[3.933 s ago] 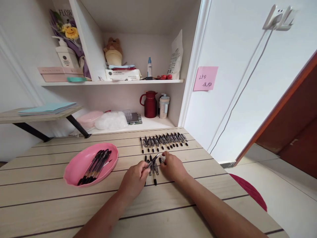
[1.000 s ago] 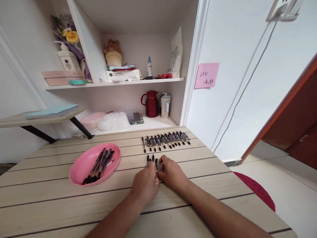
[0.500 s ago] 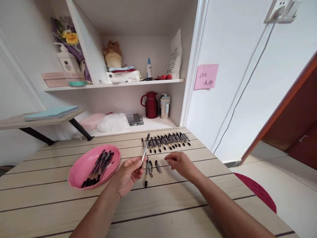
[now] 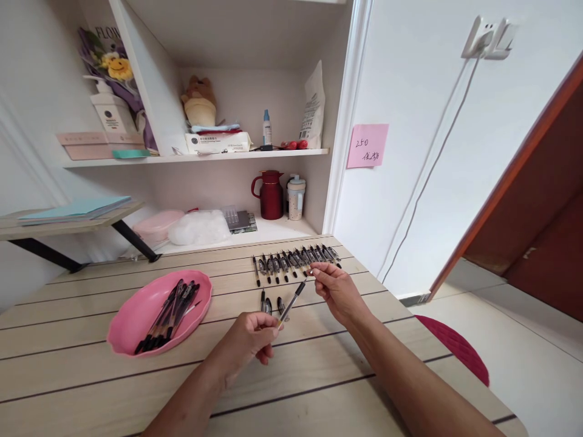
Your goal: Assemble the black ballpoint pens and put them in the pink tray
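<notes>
Pen (image 4: 293, 301) tilted, lower center | left fingers (image 4: 263, 319): pinching its lower end | right fingers (image 4: 325, 269): by upper end, can't tell hold

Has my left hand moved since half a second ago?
Yes: judged against the pink bowl, your left hand, holding a pen, has moved right, leaving a wider gap between hand and bowl.

The gel pen (image 4: 293, 301) in the left hand (image 4: 256, 335), pointing ahead half a second ago, now slants toward the right hand (image 4: 336, 290), which has come up to its tip. The left hand now hides the near end of a loose pen (image 4: 263, 298).
</notes>
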A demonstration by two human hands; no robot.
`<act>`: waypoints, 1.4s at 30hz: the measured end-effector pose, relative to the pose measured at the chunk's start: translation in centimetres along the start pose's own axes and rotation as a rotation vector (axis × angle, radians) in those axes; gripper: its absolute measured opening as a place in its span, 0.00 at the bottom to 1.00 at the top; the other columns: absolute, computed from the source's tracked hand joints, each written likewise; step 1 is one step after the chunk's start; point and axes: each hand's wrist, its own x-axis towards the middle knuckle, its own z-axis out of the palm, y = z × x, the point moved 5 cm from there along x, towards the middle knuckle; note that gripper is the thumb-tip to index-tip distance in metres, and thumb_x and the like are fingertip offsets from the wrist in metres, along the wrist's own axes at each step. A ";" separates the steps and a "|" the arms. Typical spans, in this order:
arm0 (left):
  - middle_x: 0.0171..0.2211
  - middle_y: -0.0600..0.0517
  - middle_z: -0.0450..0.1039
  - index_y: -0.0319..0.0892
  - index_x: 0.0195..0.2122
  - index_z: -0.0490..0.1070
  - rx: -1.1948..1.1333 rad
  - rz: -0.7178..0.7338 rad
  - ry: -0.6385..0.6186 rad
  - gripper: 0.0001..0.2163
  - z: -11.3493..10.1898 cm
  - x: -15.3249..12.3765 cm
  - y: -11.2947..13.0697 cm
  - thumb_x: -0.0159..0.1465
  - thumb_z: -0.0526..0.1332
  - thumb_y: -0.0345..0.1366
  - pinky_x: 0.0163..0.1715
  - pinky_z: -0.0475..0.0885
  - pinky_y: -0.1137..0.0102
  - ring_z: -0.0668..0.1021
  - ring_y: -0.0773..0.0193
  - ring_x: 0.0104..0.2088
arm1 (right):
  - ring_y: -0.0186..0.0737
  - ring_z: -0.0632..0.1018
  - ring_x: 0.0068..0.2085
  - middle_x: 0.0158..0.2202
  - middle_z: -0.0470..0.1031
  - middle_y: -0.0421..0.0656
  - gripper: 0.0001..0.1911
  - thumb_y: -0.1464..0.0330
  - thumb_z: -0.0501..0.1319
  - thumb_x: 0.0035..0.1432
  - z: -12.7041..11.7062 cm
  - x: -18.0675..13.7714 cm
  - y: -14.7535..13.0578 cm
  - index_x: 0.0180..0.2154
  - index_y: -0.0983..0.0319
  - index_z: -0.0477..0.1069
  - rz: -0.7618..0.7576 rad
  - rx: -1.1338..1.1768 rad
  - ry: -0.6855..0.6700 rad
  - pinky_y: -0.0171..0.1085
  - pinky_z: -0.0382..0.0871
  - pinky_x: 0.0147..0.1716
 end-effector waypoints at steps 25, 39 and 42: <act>0.17 0.57 0.66 0.36 0.30 0.71 0.042 0.087 0.102 0.09 0.2 0.3 0.0 0.49 0.59 0.33 0.16 0.64 0.77 0.69 0.72 0.16 | 0.26 0.61 0.18 0.18 0.64 0.36 0.16 0.58 0.67 0.40 1.2 -1.1 1.5 0.24 0.63 0.68 0.230 -0.064 -0.144 0.29 0.46 0.16; 0.16 0.58 0.64 0.37 0.27 0.70 0.115 0.107 0.159 0.06 -0.2 0.7 -0.4 0.48 0.58 0.32 0.14 0.64 0.77 0.68 0.73 0.14 | 0.25 0.61 0.18 0.20 0.65 0.36 0.14 0.63 0.67 0.39 1.0 -0.8 1.6 0.29 0.63 0.70 0.177 -0.024 -0.124 0.29 0.46 0.15; 0.16 0.58 0.64 0.37 0.26 0.70 0.129 0.112 0.156 0.06 -0.2 0.7 -0.4 0.48 0.58 0.32 0.14 0.63 0.77 0.69 0.73 0.15 | 0.24 0.59 0.17 0.15 0.61 0.34 0.14 0.62 0.68 0.38 0.7 -0.7 1.8 0.24 0.63 0.67 0.185 -0.072 -0.094 0.29 0.46 0.15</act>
